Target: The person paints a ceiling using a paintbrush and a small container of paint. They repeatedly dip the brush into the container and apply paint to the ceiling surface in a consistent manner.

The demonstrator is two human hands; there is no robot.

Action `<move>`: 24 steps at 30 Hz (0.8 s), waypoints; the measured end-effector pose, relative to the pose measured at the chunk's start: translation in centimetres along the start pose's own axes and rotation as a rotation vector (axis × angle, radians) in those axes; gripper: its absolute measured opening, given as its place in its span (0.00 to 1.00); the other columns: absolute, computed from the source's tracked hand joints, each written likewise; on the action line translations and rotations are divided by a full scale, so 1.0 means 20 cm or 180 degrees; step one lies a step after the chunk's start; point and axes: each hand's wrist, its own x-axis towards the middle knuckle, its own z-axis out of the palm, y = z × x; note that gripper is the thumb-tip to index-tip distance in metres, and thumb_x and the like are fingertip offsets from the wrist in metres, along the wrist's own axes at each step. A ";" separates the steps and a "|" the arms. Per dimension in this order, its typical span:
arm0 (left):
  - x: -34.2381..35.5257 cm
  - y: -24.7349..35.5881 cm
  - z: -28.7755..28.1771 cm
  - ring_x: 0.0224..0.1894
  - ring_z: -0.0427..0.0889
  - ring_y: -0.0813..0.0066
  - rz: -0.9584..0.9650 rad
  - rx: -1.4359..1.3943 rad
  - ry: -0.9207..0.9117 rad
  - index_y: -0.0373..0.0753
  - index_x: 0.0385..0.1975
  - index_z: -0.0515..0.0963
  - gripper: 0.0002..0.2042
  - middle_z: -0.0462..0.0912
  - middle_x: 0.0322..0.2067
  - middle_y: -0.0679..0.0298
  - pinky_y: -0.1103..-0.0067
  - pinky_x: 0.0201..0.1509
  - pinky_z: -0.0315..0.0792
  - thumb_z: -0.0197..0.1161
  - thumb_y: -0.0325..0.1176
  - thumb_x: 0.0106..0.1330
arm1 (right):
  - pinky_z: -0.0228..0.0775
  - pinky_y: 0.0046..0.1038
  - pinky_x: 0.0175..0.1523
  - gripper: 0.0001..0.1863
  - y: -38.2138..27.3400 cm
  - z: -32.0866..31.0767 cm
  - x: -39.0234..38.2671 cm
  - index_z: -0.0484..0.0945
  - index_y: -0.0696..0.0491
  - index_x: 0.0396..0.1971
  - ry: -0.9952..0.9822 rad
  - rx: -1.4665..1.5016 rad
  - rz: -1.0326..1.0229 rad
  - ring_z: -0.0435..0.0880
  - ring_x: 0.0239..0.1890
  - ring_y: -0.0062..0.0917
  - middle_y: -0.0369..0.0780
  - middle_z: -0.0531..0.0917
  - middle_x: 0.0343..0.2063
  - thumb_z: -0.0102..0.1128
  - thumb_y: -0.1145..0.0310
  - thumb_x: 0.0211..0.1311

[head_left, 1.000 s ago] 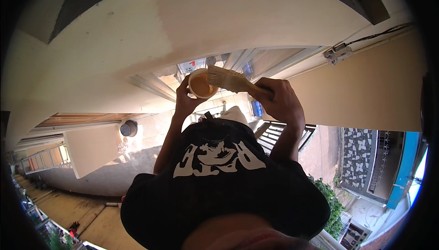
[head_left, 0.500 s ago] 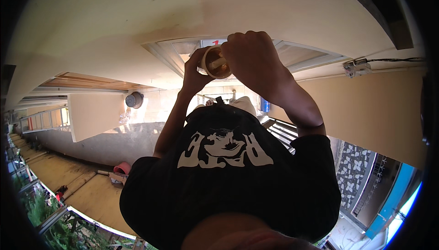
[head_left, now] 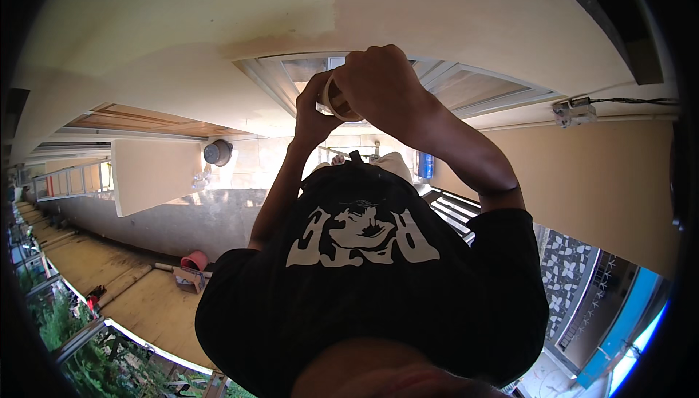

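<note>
In front of my chest my left hand (head_left: 313, 115) is wrapped round a small pale round container (head_left: 329, 101). The container is tilted so that its mouth shows, with a brownish inside. My right hand (head_left: 382, 81) is closed in a fist right at the rim and covers much of the opening. A pale piece shows inside the mouth below the right fingers. The fist hides what it holds, and I cannot make out its kind.
Beyond my hands stands a cream wall (head_left: 255, 12) with two tones and a framed panel (head_left: 480, 88). A dark bucket (head_left: 217, 152), a ladder (head_left: 73, 182) and a pink bucket (head_left: 194, 260) are on the left. Right lie a blue container (head_left: 426, 166) and a wired box (head_left: 575, 112).
My right fist has shifted slightly left and covers more of the container's mouth. Less of the pale piece inside shows. My left hand keeps its hold, and the whole view has shifted a little.
</note>
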 end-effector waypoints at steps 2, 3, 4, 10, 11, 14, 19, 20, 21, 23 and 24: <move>0.00 0.00 0.00 0.53 0.87 0.65 -0.0051 -0.0040 -0.0026 0.38 0.58 0.78 0.37 0.86 0.52 0.58 0.68 0.58 0.81 0.88 0.35 0.46 | 0.78 0.28 0.30 0.07 0.00 0.01 -0.01 0.85 0.52 0.22 -0.0049 -0.0054 0.0073 0.90 0.27 0.29 0.39 0.84 0.21 0.74 0.68 0.53; 0.00 0.00 0.00 0.54 0.87 0.65 -0.0086 -0.0033 -0.0018 0.38 0.59 0.78 0.37 0.86 0.52 0.58 0.68 0.58 0.81 0.88 0.35 0.46 | 0.78 0.28 0.31 0.06 0.00 0.01 -0.02 0.85 0.52 0.22 0.0073 -0.0075 0.0067 0.91 0.28 0.30 0.39 0.84 0.22 0.74 0.69 0.53; -0.01 -0.01 0.00 0.55 0.87 0.65 -0.0121 -0.0028 -0.0012 0.38 0.59 0.78 0.37 0.86 0.52 0.58 0.68 0.59 0.81 0.88 0.35 0.47 | 0.78 0.29 0.31 0.05 0.01 0.01 -0.05 0.85 0.53 0.22 0.0196 -0.0096 0.0061 0.91 0.29 0.30 0.39 0.85 0.23 0.73 0.70 0.54; -0.02 -0.02 0.00 0.57 0.85 0.65 -0.0217 -0.0063 -0.0126 0.37 0.62 0.76 0.40 0.86 0.54 0.58 0.67 0.60 0.82 0.88 0.34 0.46 | 0.80 0.32 0.33 0.03 0.05 0.10 -0.12 0.86 0.53 0.27 0.0664 0.0060 0.0028 0.89 0.31 0.29 0.38 0.85 0.32 0.67 0.76 0.53; -0.02 -0.03 0.00 0.58 0.85 0.65 -0.0241 -0.0071 -0.0137 0.37 0.62 0.76 0.40 0.86 0.54 0.58 0.67 0.60 0.82 0.88 0.34 0.46 | 0.80 0.32 0.33 0.04 0.05 0.14 -0.14 0.86 0.53 0.29 0.0766 0.0070 -0.0025 0.88 0.32 0.29 0.38 0.84 0.33 0.66 0.77 0.52; -0.04 -0.04 -0.02 0.58 0.85 0.65 -0.0523 -0.0200 -0.0275 0.36 0.62 0.76 0.40 0.86 0.54 0.58 0.67 0.62 0.82 0.88 0.34 0.46 | 0.79 0.32 0.32 0.08 0.07 0.27 -0.21 0.86 0.52 0.32 0.1144 0.0239 0.0072 0.87 0.32 0.28 0.37 0.83 0.34 0.66 0.77 0.52; -0.05 -0.11 -0.02 0.58 0.86 0.64 -0.0565 -0.0145 -0.0635 0.36 0.61 0.76 0.40 0.86 0.54 0.57 0.67 0.63 0.82 0.89 0.32 0.44 | 0.78 0.33 0.31 0.07 0.06 0.39 -0.33 0.85 0.53 0.35 0.1057 0.0588 0.0496 0.87 0.28 0.31 0.37 0.83 0.34 0.66 0.76 0.55; -0.06 -0.17 -0.02 0.58 0.86 0.64 -0.0568 -0.0150 -0.0703 0.36 0.61 0.76 0.41 0.86 0.54 0.57 0.66 0.63 0.81 0.89 0.32 0.44 | 0.78 0.34 0.31 0.07 0.05 0.39 -0.35 0.85 0.53 0.36 0.0960 0.0673 0.0601 0.87 0.27 0.32 0.37 0.83 0.33 0.66 0.75 0.57; -0.07 -0.18 -0.01 0.58 0.86 0.64 -0.0589 -0.0216 -0.0728 0.36 0.61 0.76 0.40 0.86 0.54 0.57 0.66 0.63 0.81 0.89 0.32 0.44 | 0.78 0.35 0.31 0.06 0.05 0.39 -0.38 0.85 0.53 0.36 0.0791 0.0752 0.0704 0.86 0.26 0.33 0.38 0.83 0.32 0.66 0.74 0.59; -0.08 -0.21 -0.01 0.58 0.86 0.63 -0.0633 -0.0346 -0.0776 0.35 0.61 0.76 0.40 0.86 0.54 0.57 0.66 0.63 0.81 0.89 0.31 0.44 | 0.78 0.37 0.32 0.05 0.06 0.38 -0.45 0.86 0.53 0.37 0.0453 0.0916 0.0903 0.86 0.25 0.36 0.38 0.84 0.30 0.66 0.71 0.64; -0.07 -0.20 0.00 0.58 0.86 0.62 -0.0558 -0.0242 -0.0775 0.35 0.61 0.76 0.40 0.86 0.54 0.57 0.66 0.63 0.81 0.89 0.31 0.44 | 0.77 0.37 0.33 0.06 0.07 0.39 -0.47 0.86 0.54 0.38 0.0383 0.1068 0.1082 0.86 0.26 0.37 0.39 0.84 0.29 0.65 0.69 0.66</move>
